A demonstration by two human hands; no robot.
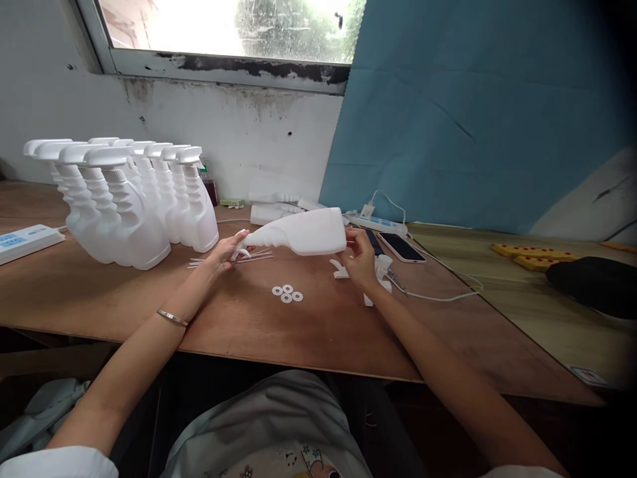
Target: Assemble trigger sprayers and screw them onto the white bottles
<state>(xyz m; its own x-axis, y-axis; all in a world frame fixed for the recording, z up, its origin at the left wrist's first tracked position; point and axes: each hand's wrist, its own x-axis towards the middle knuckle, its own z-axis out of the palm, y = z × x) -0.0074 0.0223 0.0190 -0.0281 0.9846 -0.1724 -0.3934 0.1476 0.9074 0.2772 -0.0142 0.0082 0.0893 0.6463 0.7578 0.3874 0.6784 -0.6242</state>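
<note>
A white plastic spray bottle (303, 232) without a trigger head lies on its side just above the wooden table (149, 299), held between both hands. My left hand (226, 253) is closed around its neck end, with a small white part at the fingertips. My right hand (359, 257) grips the bottle's base. Three white washer rings (287, 293) lie on the table below the bottle. Thin white dip tubes (253, 257) lie under the neck. White trigger parts (381, 269) sit beside my right hand.
Several finished white spray bottles (124, 199) with trigger heads stand in a group at the left. More bottles lie by the wall (273, 206). A power strip (378, 224), a phone (401, 247) with cable, another strip (24, 240), yellow blocks (532, 255) and a dark object (592, 282) lie around.
</note>
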